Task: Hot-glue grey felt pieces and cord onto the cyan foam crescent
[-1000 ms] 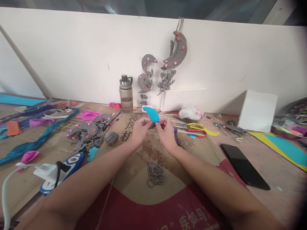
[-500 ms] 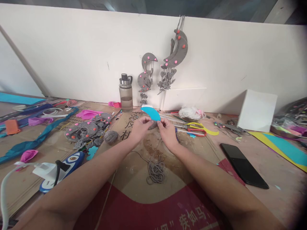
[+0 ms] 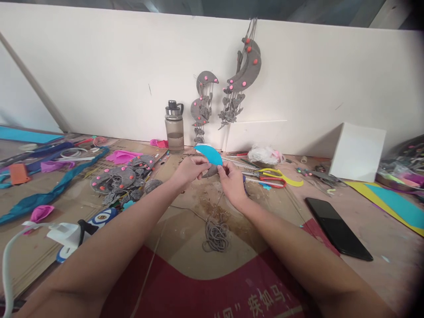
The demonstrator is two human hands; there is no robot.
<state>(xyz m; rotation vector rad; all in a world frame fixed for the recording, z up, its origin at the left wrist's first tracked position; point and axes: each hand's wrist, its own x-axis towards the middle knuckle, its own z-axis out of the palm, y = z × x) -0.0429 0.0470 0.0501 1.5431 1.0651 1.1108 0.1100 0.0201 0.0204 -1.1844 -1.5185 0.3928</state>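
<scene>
Both hands are meeting above the middle of the cardboard sheet (image 3: 185, 229), just in front of the water bottle (image 3: 174, 128). The left hand (image 3: 189, 171) is closing its fingers on the left lower edge of a blue crescent (image 3: 209, 154) — a flat moon-shaped piece, held tilted, with its upper tip pointing toward the bottle. The right hand (image 3: 232, 183) is pinching with thumb and forefinger at the right end of the crescent, where a grey string is going down to a loose grey string bundle (image 3: 216, 234) that is lying on the cardboard, nearer to the person than the bottle. Whether the right fingers are holding the string itself or the crescent edge, I cannot tell.

To the left of the bottle a pile of grey felt moons (image 3: 122, 181) with pink dots is lying on the sheet. Behind the bottle, to its right, two grey moon hangings (image 3: 243, 70) are hanging on the white wall. To the right of the bottle scissors (image 3: 274, 179) with yellow and red handles are lying flat, and farther right — closer to the person — a black phone (image 3: 338, 229) is lying face up. Far left of the bottle, near the person's left arm, a glue gun (image 3: 96, 221) is resting on its side.
</scene>
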